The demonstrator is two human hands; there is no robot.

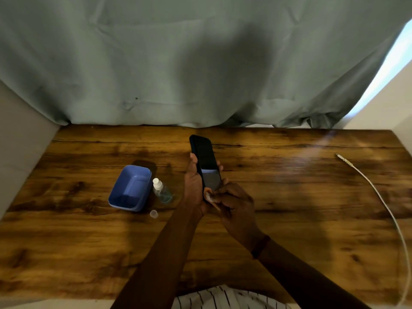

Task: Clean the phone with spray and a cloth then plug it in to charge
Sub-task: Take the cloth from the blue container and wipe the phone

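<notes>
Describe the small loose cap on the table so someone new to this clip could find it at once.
Start at the blue plastic tub on the left half of the wooden table. Beside it lies the clear spray bottle. The cap stands alone just nearer the person, tiny, translucent, and touching neither.

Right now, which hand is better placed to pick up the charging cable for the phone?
The right hand. The cable lies on the right side of the table, and the left hand holds the phone. The right would first have to put down the small cloth it pinches.
</notes>
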